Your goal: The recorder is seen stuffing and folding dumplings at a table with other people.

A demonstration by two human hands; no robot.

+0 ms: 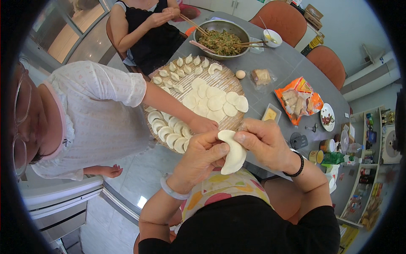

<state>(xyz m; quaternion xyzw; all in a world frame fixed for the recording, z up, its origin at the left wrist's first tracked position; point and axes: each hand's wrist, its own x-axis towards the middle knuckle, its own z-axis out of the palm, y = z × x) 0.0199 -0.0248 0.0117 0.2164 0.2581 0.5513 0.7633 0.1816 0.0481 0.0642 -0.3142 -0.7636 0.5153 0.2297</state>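
Note:
A pale, crescent-shaped dumpling (235, 157) is pinched between my two hands in front of my apron. The fingers of my left hand (198, 154) support its left side, thumb against the dough. My right hand (268, 142) presses its upper edge between thumb and fingers. Just beyond lies a round woven board (231, 82) with flat dough wrappers (215, 103) overlapping in its middle. Several folded dumplings (171, 134) line its near left side, and smaller ones (179, 73) sit at its far left. A co-worker's hand (204, 124) reaches onto the board beside my left hand.
Beyond the board stands a metal bowl of chopped filling (220, 42) with chopsticks. An egg (240, 74), an orange bag (298, 101) and a small plate (327, 116) lie rightward. One person stands close at left; another person (146, 29) sits at the far side.

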